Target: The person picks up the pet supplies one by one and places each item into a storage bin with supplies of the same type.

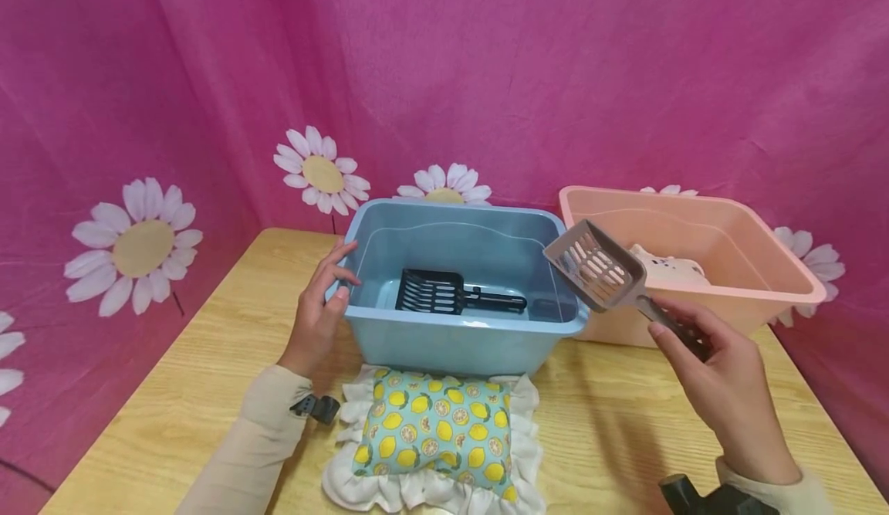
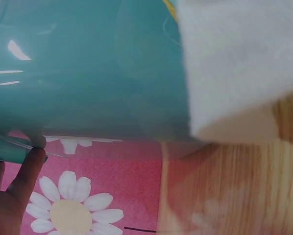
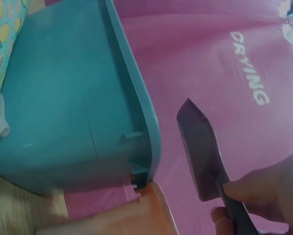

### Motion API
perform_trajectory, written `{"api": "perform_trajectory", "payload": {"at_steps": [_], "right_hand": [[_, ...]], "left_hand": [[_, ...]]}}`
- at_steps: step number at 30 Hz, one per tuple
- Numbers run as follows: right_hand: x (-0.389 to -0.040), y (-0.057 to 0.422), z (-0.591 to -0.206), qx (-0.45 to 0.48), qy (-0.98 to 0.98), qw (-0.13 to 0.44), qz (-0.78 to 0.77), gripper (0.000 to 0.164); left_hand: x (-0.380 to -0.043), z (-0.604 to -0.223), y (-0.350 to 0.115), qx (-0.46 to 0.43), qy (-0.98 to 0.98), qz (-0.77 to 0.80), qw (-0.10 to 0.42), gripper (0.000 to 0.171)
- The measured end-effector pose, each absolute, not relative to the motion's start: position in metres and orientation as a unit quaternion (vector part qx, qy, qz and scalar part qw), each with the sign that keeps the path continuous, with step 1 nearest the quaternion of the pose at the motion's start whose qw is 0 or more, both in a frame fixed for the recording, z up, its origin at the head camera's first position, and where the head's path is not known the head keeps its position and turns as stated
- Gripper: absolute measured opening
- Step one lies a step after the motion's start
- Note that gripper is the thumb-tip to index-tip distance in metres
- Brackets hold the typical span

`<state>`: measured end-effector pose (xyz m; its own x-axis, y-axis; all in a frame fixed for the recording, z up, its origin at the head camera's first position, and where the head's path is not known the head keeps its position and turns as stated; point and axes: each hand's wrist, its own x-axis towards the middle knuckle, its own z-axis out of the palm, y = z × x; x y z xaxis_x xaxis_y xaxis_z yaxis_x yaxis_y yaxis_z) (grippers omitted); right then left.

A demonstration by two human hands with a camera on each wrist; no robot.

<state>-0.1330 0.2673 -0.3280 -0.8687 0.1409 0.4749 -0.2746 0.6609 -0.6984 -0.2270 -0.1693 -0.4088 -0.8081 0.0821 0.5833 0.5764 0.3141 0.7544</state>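
My right hand point(image 1: 729, 380) grips the handle of a grey-brown litter scoop point(image 1: 600, 268), raised with its slotted pan over the gap between two litter boxes. In the right wrist view the scoop point(image 3: 200, 147) shows side-on, thumb along its handle. My left hand point(image 1: 319, 310) holds the left rim of the blue litter box point(image 1: 444, 345), fingers bent over the edge. In the left wrist view those fingers point(image 2: 31, 166) lie at the rim. Inside the blue box, a black slotted litter scoop point(image 1: 434, 293) lies flat, handle pointing right.
A pink litter box point(image 1: 785, 291) stands at the right, a white spotted item point(image 1: 670, 269) inside it. A lemon-print pillow with white ruffles point(image 1: 444, 430) lies in front of the blue box on the wooden table point(image 1: 174, 422). Pink flowered cloth point(image 1: 486, 75) hangs behind.
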Motion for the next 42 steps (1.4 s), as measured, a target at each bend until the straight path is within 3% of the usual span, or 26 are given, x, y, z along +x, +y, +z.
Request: {"api": "perform_trajectory", "payload": {"at_steps": [5,26,42], "right_hand": [[-0.141,0.254,-0.325,0.066,-0.871,0.261,0.412,0.033],[-0.178,0.212,-0.329,0.193,-0.873,0.175,0.413,0.034],[-0.205,0.2,-0.328,0.302,-0.864,0.164,0.368,0.032]], "left_hand": [[-0.225,-0.406,-0.169,-0.209,-0.78,-0.545,0.224,0.019],[-0.228,-0.407,-0.169,-0.215,-0.778,-0.543,0.231,0.02],[-0.227,-0.408,-0.169,-0.216,-0.778,-0.544,0.229,0.02]]}}
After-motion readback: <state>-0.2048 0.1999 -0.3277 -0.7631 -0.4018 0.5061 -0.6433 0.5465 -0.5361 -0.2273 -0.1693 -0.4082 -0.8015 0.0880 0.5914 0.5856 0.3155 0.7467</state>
